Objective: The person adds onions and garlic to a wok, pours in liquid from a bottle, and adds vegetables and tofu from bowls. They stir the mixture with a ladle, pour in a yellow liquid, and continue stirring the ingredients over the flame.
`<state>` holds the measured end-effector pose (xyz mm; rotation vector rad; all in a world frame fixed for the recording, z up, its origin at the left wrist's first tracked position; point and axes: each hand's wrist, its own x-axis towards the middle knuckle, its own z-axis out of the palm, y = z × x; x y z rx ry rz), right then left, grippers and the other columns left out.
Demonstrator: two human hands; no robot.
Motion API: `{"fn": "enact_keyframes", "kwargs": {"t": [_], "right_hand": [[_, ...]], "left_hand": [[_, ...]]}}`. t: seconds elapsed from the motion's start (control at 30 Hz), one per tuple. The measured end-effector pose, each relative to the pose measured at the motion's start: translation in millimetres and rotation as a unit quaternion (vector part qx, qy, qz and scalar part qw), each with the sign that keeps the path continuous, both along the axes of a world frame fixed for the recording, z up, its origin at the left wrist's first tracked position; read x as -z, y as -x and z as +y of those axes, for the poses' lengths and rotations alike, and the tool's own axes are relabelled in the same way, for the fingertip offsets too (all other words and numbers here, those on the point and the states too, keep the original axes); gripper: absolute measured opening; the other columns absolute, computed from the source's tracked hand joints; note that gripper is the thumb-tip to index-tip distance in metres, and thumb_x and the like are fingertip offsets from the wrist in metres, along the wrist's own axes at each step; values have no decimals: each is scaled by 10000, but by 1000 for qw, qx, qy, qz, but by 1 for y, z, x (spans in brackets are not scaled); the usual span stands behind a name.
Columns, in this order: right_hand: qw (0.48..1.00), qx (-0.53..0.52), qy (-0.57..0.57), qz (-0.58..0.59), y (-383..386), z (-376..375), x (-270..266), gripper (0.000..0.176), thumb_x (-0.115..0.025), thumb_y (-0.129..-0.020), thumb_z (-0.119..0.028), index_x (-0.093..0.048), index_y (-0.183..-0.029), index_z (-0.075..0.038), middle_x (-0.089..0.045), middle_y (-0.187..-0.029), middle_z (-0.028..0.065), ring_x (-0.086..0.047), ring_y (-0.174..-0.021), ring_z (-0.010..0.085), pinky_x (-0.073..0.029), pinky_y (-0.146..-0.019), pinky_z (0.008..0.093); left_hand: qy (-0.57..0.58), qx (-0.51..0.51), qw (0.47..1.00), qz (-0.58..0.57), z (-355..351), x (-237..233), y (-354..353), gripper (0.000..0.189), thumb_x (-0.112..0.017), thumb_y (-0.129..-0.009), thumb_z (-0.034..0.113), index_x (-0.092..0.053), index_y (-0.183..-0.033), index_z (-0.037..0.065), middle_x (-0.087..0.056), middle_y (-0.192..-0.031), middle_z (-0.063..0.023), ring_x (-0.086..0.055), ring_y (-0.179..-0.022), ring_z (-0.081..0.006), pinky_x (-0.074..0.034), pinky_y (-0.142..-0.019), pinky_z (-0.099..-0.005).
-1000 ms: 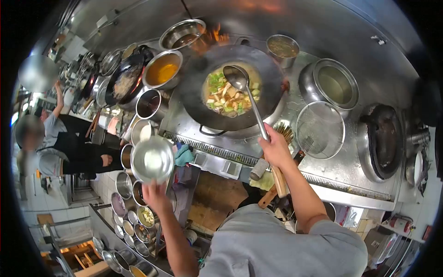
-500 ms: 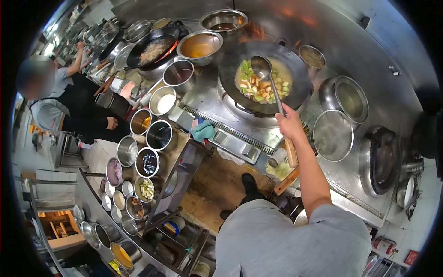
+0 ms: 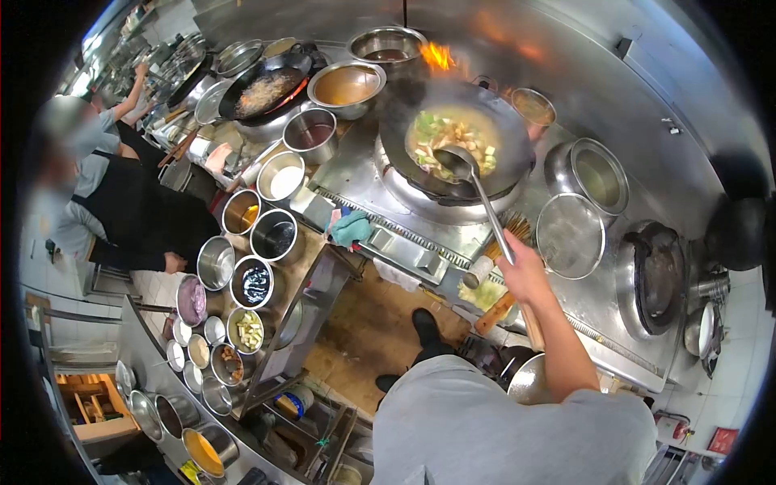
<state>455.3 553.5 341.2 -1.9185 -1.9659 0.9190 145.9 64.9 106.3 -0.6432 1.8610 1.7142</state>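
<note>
My right hand [image 3: 525,267] is closed round the long handle of a metal ladle [image 3: 491,212], whose wooden end sticks out below my fingers. The ladle's bowl sits at the near edge of the food in a large dark wok [image 3: 396,133]. Chunks of pale green vegetable and light brown pieces [image 3: 453,133] lie in cloudy liquid there. Flames [image 3: 437,56] show behind the wok's far rim. My left hand is out of view.
A round mesh strainer [image 3: 571,234] and a steel pot [image 3: 602,178] are to the right. Several steel containers of sauces and ingredients [image 3: 252,283] stand at left, beside a teal cloth [image 3: 350,229]. Another person [image 3: 121,198] stands at far left near a second wok [image 3: 267,89].
My right hand has drawn the ladle back toward me and down, from the middle of the food to the wok's near side. Flames have flared up behind the wok. The view has shifted slightly.
</note>
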Motion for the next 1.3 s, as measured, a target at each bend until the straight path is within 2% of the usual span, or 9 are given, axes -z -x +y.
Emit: {"fn": "enact_keyframes", "kwargs": {"t": [0.13, 0.3, 0.63, 0.83, 0.93, 0.97, 1.1, 1.17, 1.3], "right_hand": [[999, 13, -41, 28, 22, 10, 11, 620, -653, -913, -170, -463, -1497, -86, -683, -1171, 251, -667, -1089, 367, -493, -956, 402], [966, 7, 94, 240, 32, 20, 23, 660, -664, -900, -215, -453, -1503, -53, -604, -677, 125, -590, -573, 222, -486, -605, 389], [986, 53, -88, 129, 36, 78, 66, 661, -642, -901, -196, -439, -1499, -2, -688, -874, 204, -680, -799, 278, -523, -796, 394], [970, 82, 97, 207, 28, 96, 4, 631, -618, -900, -167, -443, -1486, -10, -671, -820, 228, -673, -760, 327, -521, -744, 451], [980, -12, -163, 115, 23, 143, 41, 650, -635, -902, -135, -444, -1521, -78, -585, -677, 75, -552, -521, 166, -460, -506, 350], [960, -35, -258, 104, 23, 166, 61, 632, -640, -891, -146, -478, -1500, -98, -562, -662, 78, -554, -534, 171, -466, -530, 362], [985, -12, -14, 173, 40, 195, 28, 639, -618, -880, -181, -455, -1487, -71, -682, -952, 284, -665, -894, 438, -517, -813, 464], [969, -2, 127, 213, 43, 189, 7, 637, -618, -881, -184, -456, -1486, -66, -687, -985, 289, -669, -919, 441, -518, -829, 464], [986, -27, -15, 162, 34, 167, 44, 634, -630, -901, -178, -453, -1499, -63, -644, -858, 194, -624, -738, 323, -493, -687, 415]], "left_hand": [[3, -4, 1000, -3, 2, 0, -7, 331, -631, -910, 279, -579, -1157, 65, -532, -1009, -84, -543, -877, -214, -453, -719, -371], [6, 3, 1000, -4, 5, -1, -12, 303, -630, -916, 278, -575, -1136, 76, -521, -960, -71, -532, -828, -203, -438, -681, -364], [7, 1, 1000, -16, 22, 3, -15, 249, -627, -929, 277, -568, -1093, 99, -498, -861, -45, -510, -731, -182, -410, -606, -348], [31, -4, 999, -18, 34, -5, -18, 218, -625, -936, 275, -563, -1067, 112, -485, -801, -30, -496, -672, -169, -393, -561, -339], [45, -11, 999, -19, 39, -10, -22, 203, -624, -940, 275, -561, -1054, 119, -478, -772, -22, -489, -643, -162, -385, -538, -335], [50, -14, 998, -19, 41, -11, -24, 199, -624, -942, 275, -560, -1050, 121, -475, -762, -19, -487, -633, -160, -382, -531, -333], [69, -26, 997, -24, 42, -16, -29, 180, -623, -947, 274, -557, -1033, 130, -466, -722, -9, -478, -594, -152, -371, -501, -327], [79, -36, 996, -25, 41, -18, -30, 172, -622, -949, 274, -555, -1024, 135, -462, -702, -4, -473, -575, -147, -365, -486, -324], [96, -70, 992, -30, 51, -20, -21, 156, -621, -954, 273, -552, -1007, 144, -453, -663, 6, -464, -536, -139, -354, -456, -318]]}}
